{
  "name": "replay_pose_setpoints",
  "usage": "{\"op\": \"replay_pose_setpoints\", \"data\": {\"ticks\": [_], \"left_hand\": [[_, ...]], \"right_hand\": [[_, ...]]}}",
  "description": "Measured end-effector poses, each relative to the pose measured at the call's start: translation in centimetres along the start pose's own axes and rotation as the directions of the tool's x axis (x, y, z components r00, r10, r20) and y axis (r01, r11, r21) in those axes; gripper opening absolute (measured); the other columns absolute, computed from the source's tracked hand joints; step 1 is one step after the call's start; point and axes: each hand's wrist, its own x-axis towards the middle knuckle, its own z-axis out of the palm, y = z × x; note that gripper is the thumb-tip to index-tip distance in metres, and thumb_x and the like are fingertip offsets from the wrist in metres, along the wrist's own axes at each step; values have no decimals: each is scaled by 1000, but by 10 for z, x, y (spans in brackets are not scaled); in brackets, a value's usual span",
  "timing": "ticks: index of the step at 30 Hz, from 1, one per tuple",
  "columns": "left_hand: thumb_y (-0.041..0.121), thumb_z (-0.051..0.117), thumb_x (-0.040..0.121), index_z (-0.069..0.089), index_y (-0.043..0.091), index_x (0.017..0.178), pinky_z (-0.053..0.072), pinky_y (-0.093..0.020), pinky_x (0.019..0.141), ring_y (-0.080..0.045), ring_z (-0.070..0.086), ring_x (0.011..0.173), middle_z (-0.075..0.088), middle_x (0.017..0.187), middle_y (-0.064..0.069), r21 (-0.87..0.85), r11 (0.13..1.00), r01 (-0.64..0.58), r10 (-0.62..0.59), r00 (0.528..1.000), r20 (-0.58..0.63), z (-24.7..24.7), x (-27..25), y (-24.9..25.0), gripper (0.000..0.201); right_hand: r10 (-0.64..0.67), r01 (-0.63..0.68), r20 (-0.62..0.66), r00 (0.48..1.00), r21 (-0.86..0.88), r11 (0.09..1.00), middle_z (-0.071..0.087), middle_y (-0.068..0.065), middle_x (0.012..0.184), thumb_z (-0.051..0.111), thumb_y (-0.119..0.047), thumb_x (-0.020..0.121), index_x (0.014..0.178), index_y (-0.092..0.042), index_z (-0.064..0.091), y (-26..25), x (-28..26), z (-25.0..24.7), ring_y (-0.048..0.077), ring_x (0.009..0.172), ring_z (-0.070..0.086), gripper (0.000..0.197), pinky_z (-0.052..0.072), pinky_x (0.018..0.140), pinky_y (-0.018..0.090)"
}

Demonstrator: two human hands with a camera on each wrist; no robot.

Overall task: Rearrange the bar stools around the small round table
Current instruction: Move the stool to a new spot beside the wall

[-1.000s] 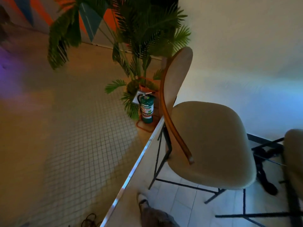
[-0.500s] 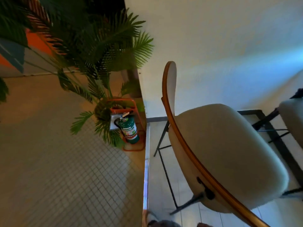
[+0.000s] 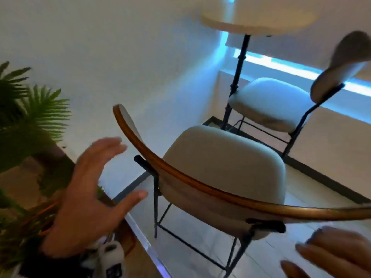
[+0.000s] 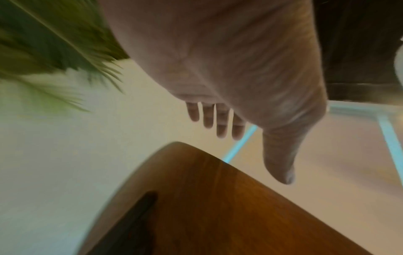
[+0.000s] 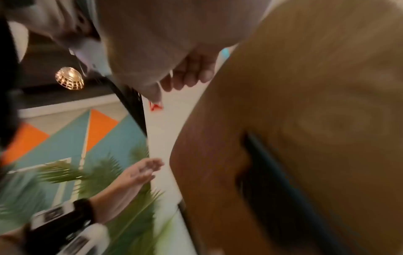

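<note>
The near bar stool (image 3: 222, 165) stands directly in front of me on the pale tiled floor (image 3: 200, 233), its curved wooden backrest (image 3: 200, 189) turned toward me and its cream cushioned seat facing away. Its black metal frame carries the seat and fixes to the back of the backrest through a dark bracket.

My left hand (image 3: 88, 195) is held in the air at the left end of the backrest, fingers straight and spread, thumb extended toward the wood. It grips nothing and does not touch the stool. In the left wrist view the fingers (image 4: 218, 120) point past the rounded top corner of the backrest (image 4: 218, 207), with a clear gap between them.

My right hand (image 3: 337, 255) is low at the right, below the right end of the backrest, fingers loosely extended and holding nothing. It is blurred; contact with the stool cannot be confirmed.

The second bar stool (image 3: 269, 101) stands beyond the first, just beside the black post of the small round table (image 3: 259, 21), whose pale top is above it. Its backrest is on the right.

A potted palm (image 3: 30, 121) stands to my left, beside a white wall (image 3: 120, 57). A wrist camera (image 3: 110, 259) is strapped at my left wrist.
</note>
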Motion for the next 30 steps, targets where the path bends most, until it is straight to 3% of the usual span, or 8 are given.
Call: {"op": "replay_pose_setpoints", "data": {"ticks": [2, 4, 6, 7, 11, 15, 26, 30], "left_hand": [[65, 66, 75, 44, 19, 147, 17, -40, 126, -20, 25, 152, 37, 158, 6, 69, 970, -232, 224, 968, 109, 5, 44, -9, 88], [73, 63, 75, 57, 20, 136, 16, -48, 126, -20, 35, 148, 54, 146, 1, 82, 926, -369, 340, 909, 242, 11, 73, -23, 80], [76, 63, 75, 69, 20, 103, 31, -45, 115, -23, 60, 115, 70, 105, 3, 58, 890, -452, 417, 859, 296, 15, 91, -37, 62], [76, 63, 75, 67, 20, 90, 36, -41, 105, -23, 62, 95, 67, 89, 5, 50, 876, -480, 446, 844, 296, 17, 96, -41, 58], [70, 66, 75, 61, 18, 78, 34, -33, 86, -19, 53, 73, 57, 74, 7, 18, 842, -539, 515, 814, 269, 20, 105, -49, 53], [69, 68, 74, 61, 16, 75, 36, -36, 83, -19, 53, 70, 56, 72, 8, -12, 819, -574, 558, 792, 249, 20, 115, -66, 53], [75, 65, 72, 58, 20, 77, 34, -34, 85, -18, 52, 72, 55, 73, 10, -16, 845, -534, 519, 814, 261, 18, 175, -135, 56], [74, 67, 70, 59, 21, 76, 30, -22, 89, -16, 52, 72, 54, 72, 12, -17, 852, -523, 508, 820, 263, 20, 203, -159, 54]], "right_hand": [[-29, 21, -45, 999, -178, 984, 53, 2, 130, 69, -59, 72, 133, -36, 44, 2, 13, 0, 30, 118, 50, 69, 34, 100, 65], [-41, 52, 36, 999, -387, 921, 57, 15, 124, 62, -65, 71, 134, -18, 46, -2, 26, -14, 39, 117, 51, 80, 31, 104, 62], [45, 35, 154, 987, -480, 876, 62, 15, 112, 50, -71, 75, 124, -13, 56, -6, 37, -20, 38, 106, 56, 76, 34, 102, 58], [70, 32, 185, 980, -497, 867, 64, 12, 105, 46, -71, 79, 115, -12, 61, -3, 35, -16, 35, 97, 58, 70, 37, 98, 53], [62, 6, 128, 990, -473, 881, 61, 4, 81, 55, -60, 78, 86, -12, 63, -4, 36, -10, 25, 75, 49, 48, 28, 80, 34], [34, 2, 67, 997, -478, 878, 58, 2, 81, 55, -59, 79, 86, -13, 60, -15, 41, 5, 22, 75, 46, 47, 27, 79, 34], [18, -2, 30, 999, -458, 889, 57, 0, 82, 60, -57, 77, 87, -13, 60, -22, 107, 64, 21, 77, 43, 46, 28, 80, 35], [1, 5, 13, 1000, -478, 879, 57, 1, 82, 63, -56, 76, 87, -12, 60, -21, 133, 86, 22, 78, 43, 45, 24, 82, 33]]}}
